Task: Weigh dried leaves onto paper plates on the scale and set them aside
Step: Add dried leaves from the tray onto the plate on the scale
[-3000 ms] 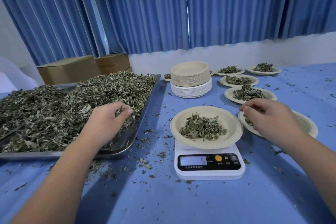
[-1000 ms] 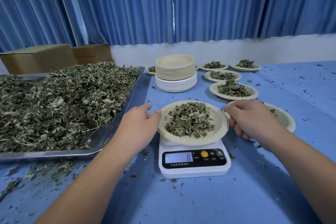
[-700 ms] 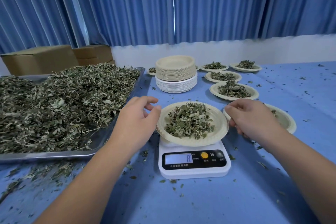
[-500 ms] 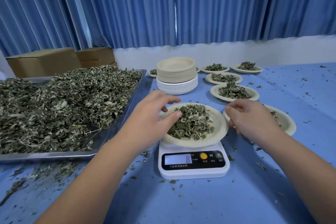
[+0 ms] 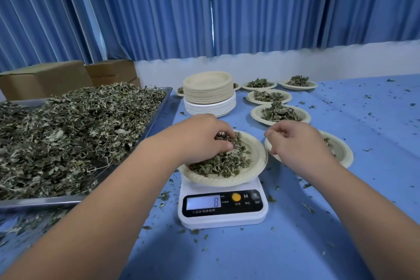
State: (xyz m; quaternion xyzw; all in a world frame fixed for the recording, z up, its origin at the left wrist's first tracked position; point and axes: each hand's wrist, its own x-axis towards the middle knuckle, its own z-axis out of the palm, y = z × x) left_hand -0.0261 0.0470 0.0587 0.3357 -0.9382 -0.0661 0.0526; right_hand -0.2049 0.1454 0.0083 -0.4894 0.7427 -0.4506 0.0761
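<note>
Dried leaves [image 5: 227,162] are held on a paper plate [image 5: 258,154] set on the digital scale [image 5: 222,217] at the centre of the frame.
The left hand [image 5: 200,137] is curled into the pile, with leaves gripped in its fingers; 8 is shown on the display. The right hand [image 5: 297,143] is kept just right of the plate's rim, above a neighbouring plate [image 5: 342,151], fingers curled; whether anything is pinched cannot be told. A metal tray [image 5: 45,201] heaped with leaves is seen at the left, a plate stack [image 5: 208,92] and filled plates [image 5: 255,115] behind, all on the blue table [image 5: 363,188].
</note>
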